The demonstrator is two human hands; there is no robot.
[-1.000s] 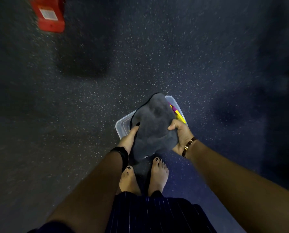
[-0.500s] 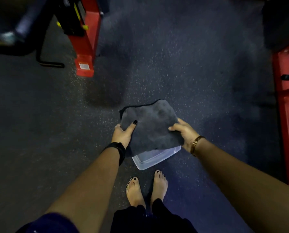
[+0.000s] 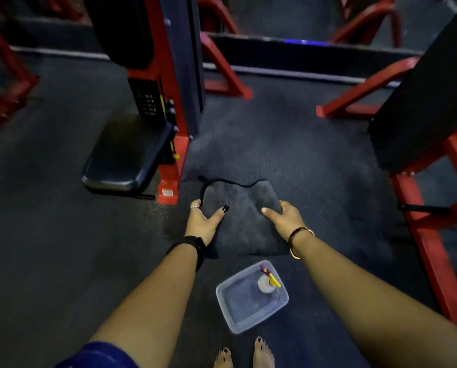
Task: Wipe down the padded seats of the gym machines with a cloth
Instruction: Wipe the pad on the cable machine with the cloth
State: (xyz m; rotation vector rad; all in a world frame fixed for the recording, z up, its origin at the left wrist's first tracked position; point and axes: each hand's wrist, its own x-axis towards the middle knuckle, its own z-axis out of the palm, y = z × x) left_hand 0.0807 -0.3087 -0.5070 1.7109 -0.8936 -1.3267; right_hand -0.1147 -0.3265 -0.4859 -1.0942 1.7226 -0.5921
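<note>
cloth [image 3: 242, 216] in grip of left hand [image 3: 203, 221] and right hand [image 3: 283, 219], above speckled floor [image 3: 62, 248] near seat [image 3: 126, 155].

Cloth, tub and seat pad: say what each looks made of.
Cloth: soft matte grey fabric, perhaps microfibre; it drapes and creases. Tub: clear plastic; the floor shows through. Seat pad: probably vinyl; smooth, dark, a sheen along its rounded edge.

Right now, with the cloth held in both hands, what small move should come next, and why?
Probably carry the cloth left to the padded seat: the left hand and right hand grip it spread out, and the seat lies untouched nearby.
</note>
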